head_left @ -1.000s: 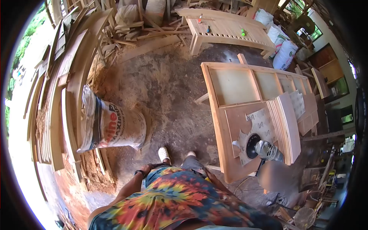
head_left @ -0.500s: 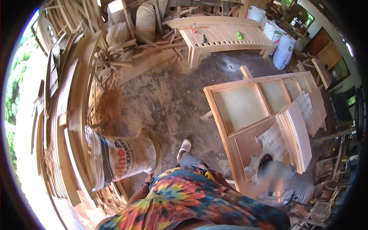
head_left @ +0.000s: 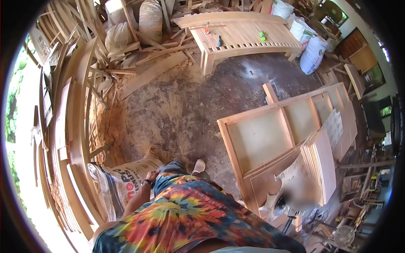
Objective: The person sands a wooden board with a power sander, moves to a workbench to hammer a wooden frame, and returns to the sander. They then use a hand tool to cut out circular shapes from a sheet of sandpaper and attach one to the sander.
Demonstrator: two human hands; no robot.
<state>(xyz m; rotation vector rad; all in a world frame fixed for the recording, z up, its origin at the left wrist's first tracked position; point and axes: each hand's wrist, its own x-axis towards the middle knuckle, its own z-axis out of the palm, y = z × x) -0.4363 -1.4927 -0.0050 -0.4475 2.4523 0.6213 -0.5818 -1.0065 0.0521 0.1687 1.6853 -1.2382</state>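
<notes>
My left hand (head_left: 152,175) hangs low beside my left thigh, with a dark watch (head_left: 147,182) on its wrist. It overlaps the edge of a large white printed sack (head_left: 126,182) in this view; the fingers are too small and partly hidden to read. My right hand is out of view, behind the tie-dye shirt (head_left: 185,211) or beyond the frame. Below the shirt, one foot in a pale shoe (head_left: 199,165) is on the floor.
A wooden frame panel (head_left: 261,135) carries stacked boards (head_left: 325,164) on my right. A slatted wooden bench (head_left: 240,36) bears a green tool (head_left: 262,36) and small bottles. Long planks (head_left: 76,126) lean along the left; filled sacks (head_left: 312,55) stand at the back right.
My body has moved forward, with the printed sack and frame panel now lower in view. My left hand and forearm have come into clearer sight beside the sack.
</notes>
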